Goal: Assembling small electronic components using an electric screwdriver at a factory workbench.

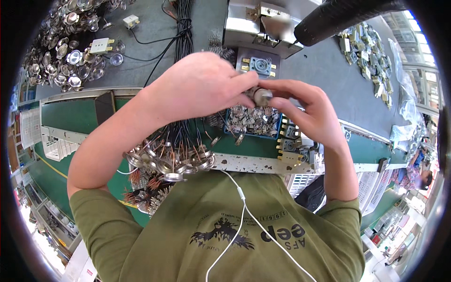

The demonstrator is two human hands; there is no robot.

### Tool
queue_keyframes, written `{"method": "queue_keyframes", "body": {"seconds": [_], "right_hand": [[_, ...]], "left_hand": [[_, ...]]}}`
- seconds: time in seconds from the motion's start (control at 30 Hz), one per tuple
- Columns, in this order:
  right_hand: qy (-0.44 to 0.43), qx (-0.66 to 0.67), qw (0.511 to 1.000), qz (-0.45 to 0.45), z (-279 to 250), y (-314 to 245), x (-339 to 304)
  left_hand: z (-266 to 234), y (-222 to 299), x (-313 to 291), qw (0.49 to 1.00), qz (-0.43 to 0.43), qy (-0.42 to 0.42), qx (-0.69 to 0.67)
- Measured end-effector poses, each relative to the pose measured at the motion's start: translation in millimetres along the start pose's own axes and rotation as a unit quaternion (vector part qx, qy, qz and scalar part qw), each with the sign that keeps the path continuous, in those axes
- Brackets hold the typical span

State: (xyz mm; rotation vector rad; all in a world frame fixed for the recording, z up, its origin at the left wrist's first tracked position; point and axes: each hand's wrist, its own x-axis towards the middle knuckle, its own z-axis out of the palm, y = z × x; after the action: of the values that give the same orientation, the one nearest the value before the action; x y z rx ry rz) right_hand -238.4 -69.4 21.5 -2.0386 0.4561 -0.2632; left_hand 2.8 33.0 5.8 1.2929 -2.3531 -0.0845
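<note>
My left hand (204, 87) reaches across the bench with its fingers closed in a pinch. Between the fingertips of both hands is a small round metal part (262, 97), partly covered and slightly blurred. My right hand (307, 105) curls round its other side, index finger above and thumb below. Just beyond the fingers, a square switch-like component (260, 66) with a metal plate and brass terminals rests on a metal block. Under the hands stands a blue-edged tray (253, 136) of small metal pieces.
A metal press fixture (268, 28) and a thick black cylinder (343, 19) stand at the far side. Metal cups (70, 58) lie piled at left, finished-looking components (364, 56) at right. Black wires (184, 33) run toward me, with round metal parts (171, 160) hanging at the near edge.
</note>
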Motion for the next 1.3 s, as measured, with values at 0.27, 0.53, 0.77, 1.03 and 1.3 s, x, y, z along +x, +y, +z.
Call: {"method": "queue_keyframes", "body": {"seconds": [0.27, 0.53, 0.77, 1.03, 1.3], "right_hand": [[0.182, -0.29, 0.936, -0.086, 7.5, 13.1, 26.5], [0.178, -0.307, 0.927, -0.124, 15.8, 29.2, 32.2], [0.182, -0.26, 0.943, -0.097, 23.8, 24.2, 40.4], [0.162, -0.256, 0.948, -0.101, 17.5, 18.7, 32.9], [0.366, -0.1, 0.879, -0.288, -40.6, -18.0, 14.8]], "left_hand": [[-2.1, -1.2, -7.5, 0.985, 0.018, -0.151, -0.084], [-4.3, 3.4, -6.0, 0.985, 0.008, -0.16, -0.063], [-2.1, 2.7, -9.4, 0.985, -0.004, -0.165, -0.053], [-6.1, 0.7, -10.0, 0.986, 0.0, -0.15, -0.069], [7.0, -18.8, 26.6, 0.981, -0.166, -0.084, -0.048]]}}
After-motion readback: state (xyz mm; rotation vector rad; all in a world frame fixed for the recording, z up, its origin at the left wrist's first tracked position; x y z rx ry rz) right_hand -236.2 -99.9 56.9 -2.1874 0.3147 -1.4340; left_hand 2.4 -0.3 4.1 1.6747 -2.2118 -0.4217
